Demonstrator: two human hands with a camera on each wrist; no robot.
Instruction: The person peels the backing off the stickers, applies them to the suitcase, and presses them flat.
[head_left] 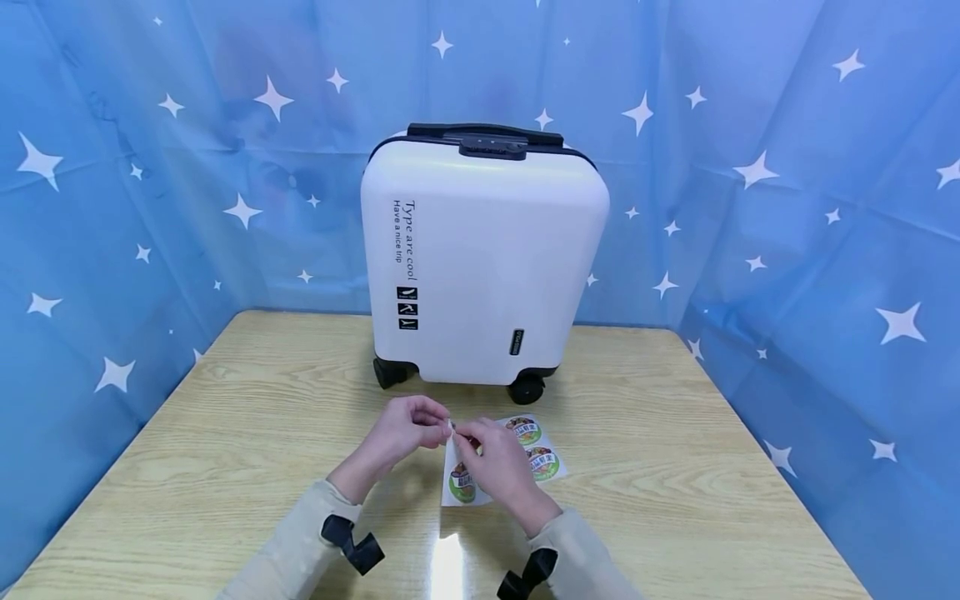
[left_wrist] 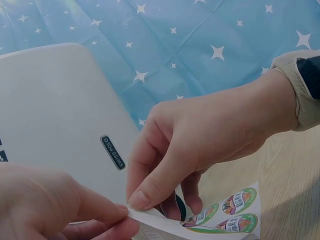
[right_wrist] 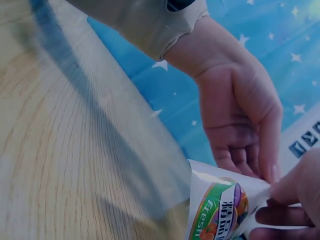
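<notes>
Two pale sleeves [head_left: 281, 546], each banded with a black strap [head_left: 352, 543], are seen nearest, reaching over the wooden table [head_left: 675, 467]. By the left hand [head_left: 405, 427] the far-left corner of a sheet of stickers [head_left: 463, 483] is pinched between thumb and fingers, and just beside it the same edge is pinched by the right hand [head_left: 498, 458], so that the fingertips of both nearly meet. The sheet is spread to the left hand's right, partly covered by the right hand, in front of a white suitcase [head_left: 487, 258]; whether its far side touches the table cannot be told.
</notes>
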